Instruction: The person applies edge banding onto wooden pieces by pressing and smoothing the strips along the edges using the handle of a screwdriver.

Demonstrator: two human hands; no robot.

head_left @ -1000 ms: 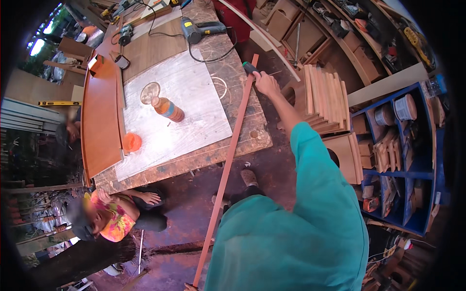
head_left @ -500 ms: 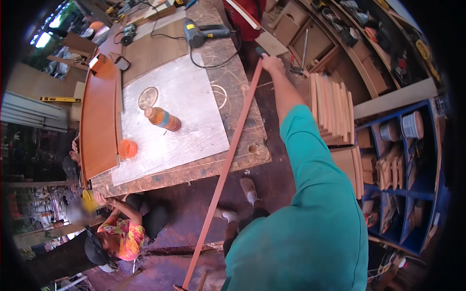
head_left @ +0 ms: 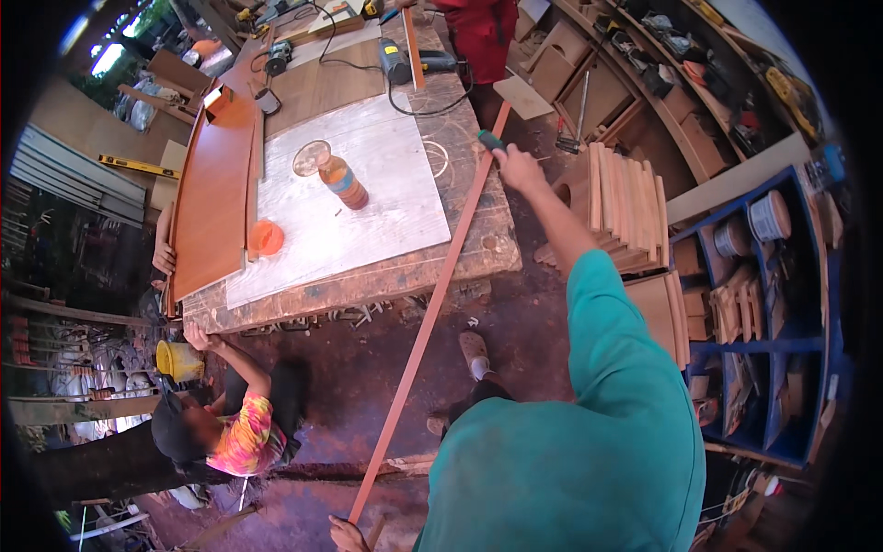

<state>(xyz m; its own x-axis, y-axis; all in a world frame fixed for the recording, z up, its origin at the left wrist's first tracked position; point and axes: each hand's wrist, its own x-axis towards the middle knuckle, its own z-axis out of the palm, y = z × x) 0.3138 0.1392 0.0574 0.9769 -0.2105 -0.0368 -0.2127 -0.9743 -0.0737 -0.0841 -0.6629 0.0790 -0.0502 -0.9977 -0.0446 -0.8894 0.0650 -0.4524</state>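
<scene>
A long, narrow reddish-brown wooden strip (head_left: 428, 327) slants from beside the workbench down toward my lower left. Near its far part my right hand (head_left: 521, 169) is closed on a small green-and-dark hand tool (head_left: 490, 140), whose kind I cannot make out; it rests on or just over the strip. At the bottom edge, my left hand (head_left: 348, 534) grips the near end of the strip, partly cut off by the frame. The workbench (head_left: 501, 244) stands left of the strip, bearing a white-grey board (head_left: 386, 225) and a bottle of orange-brown liquid (head_left: 344, 184).
A crouching co-worker (head_left: 248, 432) has a hand at the bench corner; another hand (head_left: 164, 258) touches an orange-brown panel (head_left: 216, 193). An orange cup (head_left: 267, 237) and a blue-grey power tool (head_left: 395, 63) lie on the bench. Stacked boards (head_left: 625, 207) and blue shelves (head_left: 791, 368) stand right.
My right hand has come back along the strip toward me, baring its far end. More of my left hand shows. The co-worker's hand is now at the bench corner. A thin strip stands by the power tool.
</scene>
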